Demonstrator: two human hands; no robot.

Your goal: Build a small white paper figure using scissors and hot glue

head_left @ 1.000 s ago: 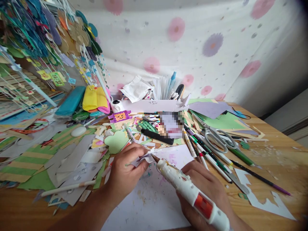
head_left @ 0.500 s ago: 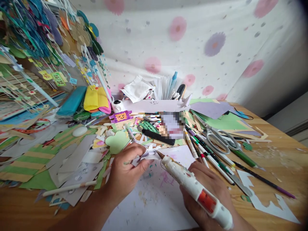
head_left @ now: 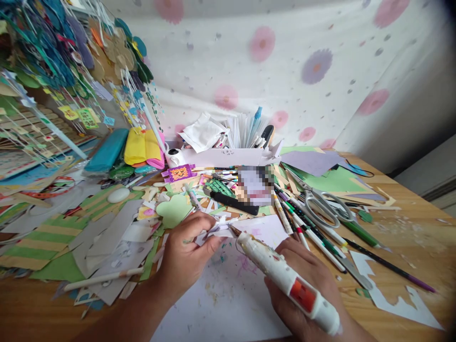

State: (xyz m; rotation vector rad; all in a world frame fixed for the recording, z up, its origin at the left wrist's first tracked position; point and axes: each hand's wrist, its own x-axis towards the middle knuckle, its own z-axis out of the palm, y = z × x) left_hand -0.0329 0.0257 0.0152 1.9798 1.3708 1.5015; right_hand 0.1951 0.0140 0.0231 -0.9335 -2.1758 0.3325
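My right hand (head_left: 302, 280) is closed round a white hot glue gun (head_left: 278, 266) with an orange-red part in its side. Its brown nozzle points up and left, at the edge of a small white paper piece (head_left: 223, 229). Between thumb and forefinger, my left hand (head_left: 190, 251) pinches that paper piece; its exact shape is partly hidden by the fingers. Nozzle and paper seem to meet, though contact is hard to make out. Beneath both hands lies a white sheet (head_left: 213, 304) with stains and coloured marks.
Paper scraps (head_left: 117, 237) crowd the left side. Silver scissors (head_left: 320, 204), several pens and a craft knife (head_left: 359, 275) lie to the right. A black-handled tool (head_left: 235, 203) sits ahead of the hands, before a white box (head_left: 221, 156). Paper ornaments (head_left: 81, 57) hang at upper left.
The glue gun and my right hand have shifted slightly left, the nozzle closer to the pinched paper. My left hand stays almost in place.
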